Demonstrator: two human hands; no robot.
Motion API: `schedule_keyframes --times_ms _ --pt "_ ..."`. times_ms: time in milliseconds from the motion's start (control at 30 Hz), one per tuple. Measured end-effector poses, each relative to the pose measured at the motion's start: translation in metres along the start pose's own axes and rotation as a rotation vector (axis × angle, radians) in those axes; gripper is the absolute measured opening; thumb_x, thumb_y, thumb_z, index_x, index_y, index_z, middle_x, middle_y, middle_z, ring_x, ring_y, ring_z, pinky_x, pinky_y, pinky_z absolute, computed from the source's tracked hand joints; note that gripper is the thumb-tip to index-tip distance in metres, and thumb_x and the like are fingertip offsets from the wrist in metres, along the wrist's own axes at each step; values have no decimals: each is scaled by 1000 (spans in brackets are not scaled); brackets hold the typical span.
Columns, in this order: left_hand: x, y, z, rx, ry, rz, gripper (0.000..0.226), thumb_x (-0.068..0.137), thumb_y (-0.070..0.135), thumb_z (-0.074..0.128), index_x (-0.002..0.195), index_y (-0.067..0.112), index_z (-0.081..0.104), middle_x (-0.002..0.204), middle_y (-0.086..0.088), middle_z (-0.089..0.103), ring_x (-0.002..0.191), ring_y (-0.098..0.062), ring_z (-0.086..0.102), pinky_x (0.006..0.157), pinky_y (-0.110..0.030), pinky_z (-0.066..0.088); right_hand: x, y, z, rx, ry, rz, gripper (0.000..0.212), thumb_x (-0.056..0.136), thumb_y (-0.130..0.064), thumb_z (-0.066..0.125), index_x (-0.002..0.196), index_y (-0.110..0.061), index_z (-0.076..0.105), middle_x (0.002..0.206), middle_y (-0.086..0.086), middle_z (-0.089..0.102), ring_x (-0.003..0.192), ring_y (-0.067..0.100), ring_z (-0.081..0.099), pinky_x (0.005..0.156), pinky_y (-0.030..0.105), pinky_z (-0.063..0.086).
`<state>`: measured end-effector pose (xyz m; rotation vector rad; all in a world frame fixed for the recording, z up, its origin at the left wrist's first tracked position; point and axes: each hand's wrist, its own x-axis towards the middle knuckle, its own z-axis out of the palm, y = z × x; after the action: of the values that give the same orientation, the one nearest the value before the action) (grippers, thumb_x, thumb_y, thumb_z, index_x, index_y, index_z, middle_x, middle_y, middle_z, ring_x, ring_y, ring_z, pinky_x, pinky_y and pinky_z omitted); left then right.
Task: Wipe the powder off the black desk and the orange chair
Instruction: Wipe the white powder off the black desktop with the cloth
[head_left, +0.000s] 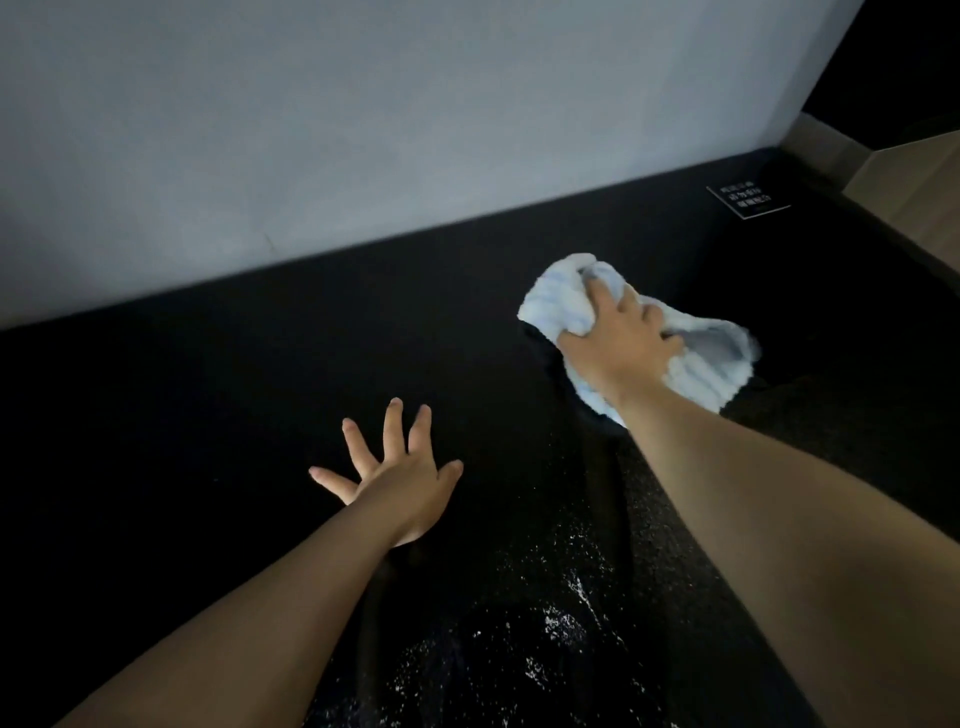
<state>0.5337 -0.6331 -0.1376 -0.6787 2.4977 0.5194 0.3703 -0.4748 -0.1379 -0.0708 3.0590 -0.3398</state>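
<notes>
Head view: black desk under wipe

Pale wall (363, 104) backs the black desk (208, 415). Right hand (618, 343) grips a bunched light-blue cloth (701, 364) on the desk's right; left hand (395, 478) rests flat, fingers spread. White powder (561, 623) speckles the near edge. Corner placard (748, 201), lettering illegible.

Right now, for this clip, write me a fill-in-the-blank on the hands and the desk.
The right hand grips a light blue ____ on the black desk.
The left hand holds nothing, its fingers ____.
The powder between the forearms is ____.
Missing: cloth; spread; white.
</notes>
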Motion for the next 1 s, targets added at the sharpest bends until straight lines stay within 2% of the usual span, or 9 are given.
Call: schedule_keyframes --times_ms 133,267,467,567,667,767,833,900,1000 --pt "2 -5 1 -146 61 -9 66 99 35 38 150 36 -4 155 16 -23 140 -31 -31 104 -68 -11 -19 -33 10 -17 -47 -272 59 88 -39 41 143 -37 21 155 -2 18 140 33 18 106 63 18" --pt "-3 -9 -2 -309 136 -31 65 99 25 39 151 32 0 157 20 -11 144 -21 -23 108 -61 -15 -50 -17 5 -66 -57 -452 53 86 -38 46 138 -39 35 148 -6 36 136 27 28 103 53 25" --pt "-12 -22 6 -157 114 52 61 99 28 35 152 29 4 158 16 -11 144 -16 -21 110 -59 -13 -125 2 15 172 101 -629 40 70 -46 47 99 -28 68 97 -5 70 90 31 64 69 43 44" --pt "-25 -24 14 -127 79 80 60 100 31 33 152 29 3 158 15 -12 144 -17 -21 109 -61 -13 -162 11 16 332 18 -700 35 72 -45 52 98 -29 69 87 -8 70 82 25 61 66 36 44" --pt "-40 -24 16 -71 54 120 58 101 33 32 152 28 5 158 13 -11 145 -18 -19 110 -61 -9 -164 28 -9 516 -39 -644 32 75 -28 54 104 -26 67 81 -14 62 75 15 57 64 26 41" --pt "-52 -25 18 -26 26 149 57 102 31 29 152 26 3 159 11 -12 145 -19 -19 112 -59 -8 -124 59 -28 235 154 -323 51 77 -28 55 128 -29 51 120 0 58 108 28 55 88 40 44" --pt "-59 -24 23 -27 10 147 57 102 32 28 152 25 1 158 11 -14 145 -18 -20 112 -57 -10 -123 72 -33 82 -94 -22 67 84 -43 56 144 -37 27 152 1 28 136 33 28 105 50 27" --pt "-65 -25 28 -30 -1 150 57 102 31 28 152 26 1 158 11 -13 145 -18 -20 112 -56 -11 -143 71 -23 10 -187 -17 70 87 -50 52 147 -39 18 158 -1 13 142 30 15 110 52 19" --pt "-73 -27 28 -40 -26 189 55 103 27 28 152 25 6 159 10 -9 145 -19 -18 113 -55 -10 -191 55 -13 6 -112 -187 66 87 -47 52 146 -37 25 157 -1 20 144 25 15 110 47 22"
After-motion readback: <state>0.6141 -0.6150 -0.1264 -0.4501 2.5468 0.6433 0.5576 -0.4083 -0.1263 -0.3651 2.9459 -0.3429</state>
